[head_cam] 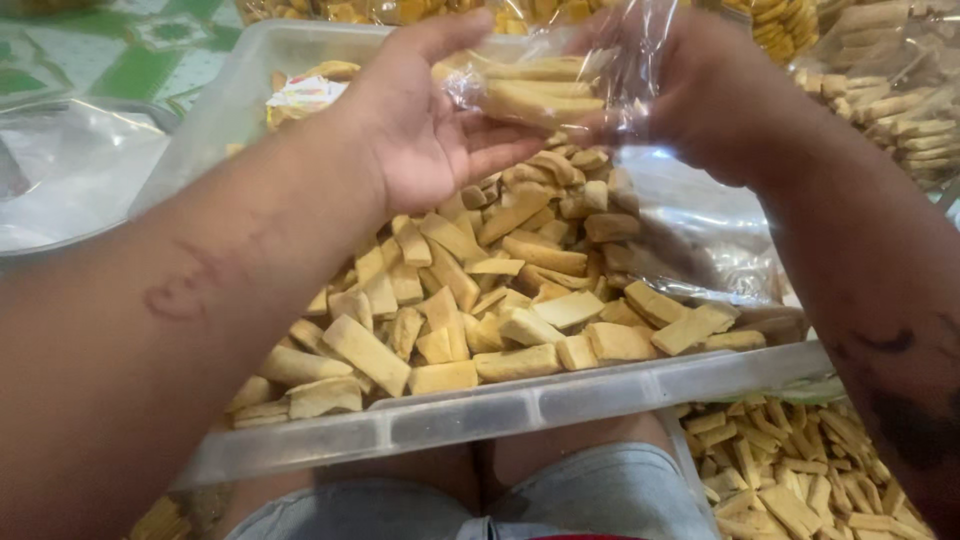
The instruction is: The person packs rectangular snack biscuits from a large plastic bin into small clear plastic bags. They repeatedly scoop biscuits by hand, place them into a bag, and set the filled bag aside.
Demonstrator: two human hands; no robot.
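Observation:
A clear plastic tub [520,405] rests across my lap, heaped with several pale yellow rectangular biscuits [500,290]. Above its far side both hands hold a small clear plastic bag [545,90] with a few biscuits inside. My left hand [425,125] cups the bag from the left, palm turned up and fingers under it. My right hand [700,95] grips the bag's crinkled right side, its fingers partly hidden behind the plastic.
A second tub of thinner biscuit sticks [790,470] sits at the lower right. Filled clear bags of biscuits [890,90] are stacked at the upper right and along the top. A clear lid or tray [70,170] lies on the green patterned mat at left.

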